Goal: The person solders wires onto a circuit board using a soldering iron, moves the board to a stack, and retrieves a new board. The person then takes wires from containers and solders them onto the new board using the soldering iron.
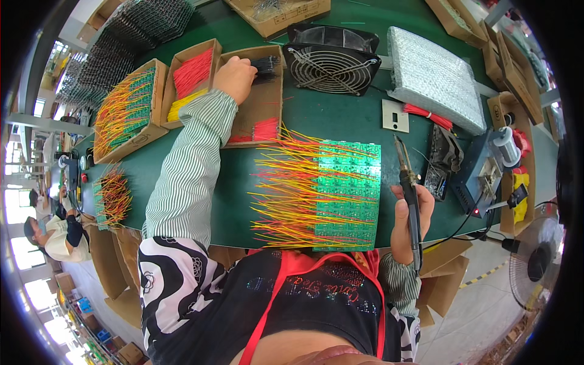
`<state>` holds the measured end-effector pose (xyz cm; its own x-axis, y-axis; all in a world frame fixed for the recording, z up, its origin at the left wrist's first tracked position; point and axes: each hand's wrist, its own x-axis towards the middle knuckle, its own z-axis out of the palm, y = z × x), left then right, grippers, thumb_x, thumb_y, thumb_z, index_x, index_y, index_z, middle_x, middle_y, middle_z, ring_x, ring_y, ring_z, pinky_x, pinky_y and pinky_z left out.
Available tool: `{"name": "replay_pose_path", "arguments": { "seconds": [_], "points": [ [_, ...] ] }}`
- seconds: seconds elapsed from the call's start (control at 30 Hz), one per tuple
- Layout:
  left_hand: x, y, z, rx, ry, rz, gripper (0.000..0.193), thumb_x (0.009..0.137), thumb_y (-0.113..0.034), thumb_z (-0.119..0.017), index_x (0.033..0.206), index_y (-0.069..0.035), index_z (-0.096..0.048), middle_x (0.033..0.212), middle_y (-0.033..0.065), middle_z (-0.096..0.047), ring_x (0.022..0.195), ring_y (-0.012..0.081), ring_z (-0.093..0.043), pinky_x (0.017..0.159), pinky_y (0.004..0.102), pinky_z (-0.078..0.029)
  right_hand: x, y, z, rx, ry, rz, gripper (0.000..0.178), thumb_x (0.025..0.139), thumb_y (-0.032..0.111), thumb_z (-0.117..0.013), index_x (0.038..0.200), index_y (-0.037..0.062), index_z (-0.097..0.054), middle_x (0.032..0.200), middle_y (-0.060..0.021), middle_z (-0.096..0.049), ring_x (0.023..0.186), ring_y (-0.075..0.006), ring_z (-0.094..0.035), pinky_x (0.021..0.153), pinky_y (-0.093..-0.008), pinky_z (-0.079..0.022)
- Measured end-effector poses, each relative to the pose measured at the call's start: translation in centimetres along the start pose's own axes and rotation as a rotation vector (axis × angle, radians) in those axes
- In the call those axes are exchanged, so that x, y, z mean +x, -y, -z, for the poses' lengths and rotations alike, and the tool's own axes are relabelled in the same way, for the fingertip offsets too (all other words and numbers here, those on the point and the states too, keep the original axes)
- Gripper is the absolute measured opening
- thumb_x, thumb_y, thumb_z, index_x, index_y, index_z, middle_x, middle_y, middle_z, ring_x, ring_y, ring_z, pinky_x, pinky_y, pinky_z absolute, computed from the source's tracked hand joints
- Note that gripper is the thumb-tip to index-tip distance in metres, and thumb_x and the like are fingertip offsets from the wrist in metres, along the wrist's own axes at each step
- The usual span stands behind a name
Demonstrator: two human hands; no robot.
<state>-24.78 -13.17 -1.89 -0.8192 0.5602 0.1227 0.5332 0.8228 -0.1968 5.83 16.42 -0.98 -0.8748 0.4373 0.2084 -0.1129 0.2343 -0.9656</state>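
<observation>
My right hand point(409, 216) is wrapped round a soldering iron point(411, 201), its tip pointing away from me, to the right of a green circuit board panel point(348, 194). Many red and yellow wires point(283, 198) stick out from the panel's left side and over its face. My left hand point(236, 79) reaches over the far left part of a cardboard tray point(255, 112). Its fingers are curled beside a bundle of black wires point(265, 69); what they pinch, if anything, is hidden. Short red wires point(266, 129) lie at the tray's near end.
Boxes of red wires point(193, 72) and wired boards point(126, 112) stand left. More wired boards point(113, 198) lie near the left edge. A black fan point(331, 59) and a bubble-wrapped pack point(433, 76) are at the back; a soldering station point(480, 173) with a solder spool point(506, 146) stands right.
</observation>
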Motion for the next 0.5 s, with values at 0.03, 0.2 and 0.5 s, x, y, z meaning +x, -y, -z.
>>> {"name": "replay_pose_path", "arguments": {
  "seconds": [0.03,0.2,0.5],
  "points": [
    [0.1,0.1,0.0,0.027,0.018,0.01,0.014,0.08,-0.018,-0.058,0.086,-0.01,-0.068,0.083,0.0076,-0.059,0.084,0.0249,-0.053,0.078,0.0344,-0.045,-0.1,0.1,0.1,0.001,0.0,0.002,0.043,0.086,0.029,-0.06,0.113,0.0016,-0.041,0.097,-0.0136,-0.06,0.09,-0.0157,-0.056,0.078,-0.0263,-0.043],
    [-0.6,0.1,1.1,0.002,0.006,-0.005,0.015,0.081,-0.018,-0.057,0.086,-0.009,-0.067,0.083,0.0088,-0.061,0.083,0.026,-0.055,0.077,0.0361,-0.046,-0.6,0.4,0.6,-0.049,0.011,0.025,0.044,0.088,0.029,-0.057,0.115,-0.0016,-0.04,0.097,-0.0159,-0.059,0.092,-0.0216,-0.059,0.088,-0.0361,-0.045],
    [-1.4,-0.3,1.6,-0.054,0.043,0.064,0.015,0.083,-0.014,-0.053,0.092,-0.005,-0.062,0.084,0.0156,-0.061,0.084,0.0324,-0.058,0.073,0.0441,-0.047,-1.7,1.1,1.4,0.006,-0.009,0.017,0.043,0.087,0.03,-0.059,0.113,0.0002,-0.042,0.098,-0.0134,-0.059,0.092,-0.0164,-0.056,0.081,-0.0279,-0.043]
  ]
}}
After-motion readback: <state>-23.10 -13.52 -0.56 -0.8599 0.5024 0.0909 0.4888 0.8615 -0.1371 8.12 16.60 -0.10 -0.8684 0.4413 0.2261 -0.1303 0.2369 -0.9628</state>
